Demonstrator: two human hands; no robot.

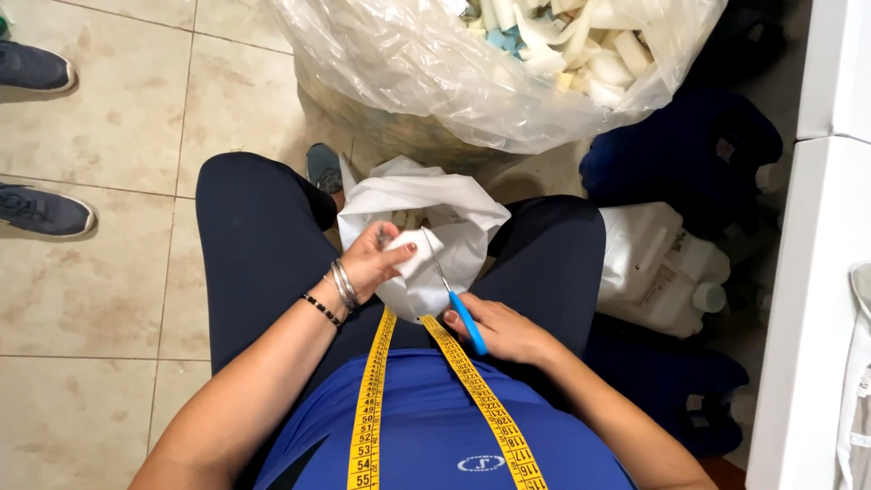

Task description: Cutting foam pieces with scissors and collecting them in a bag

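I sit with dark trousers and a blue top, a yellow measuring tape hanging down from my neck. My left hand, with bracelets at the wrist, pinches a small white foam piece over a white bag that lies open between my knees. My right hand grips a thin tool with a blue handle; its metal tip points up to the white piece. Whether the tip touches the piece I cannot tell.
A big clear plastic sack of white and pale foam scraps stands ahead on the tiled floor. A white plastic jug and dark blue bags lie to the right beside a white cabinet. Another person's grey shoes are at far left.
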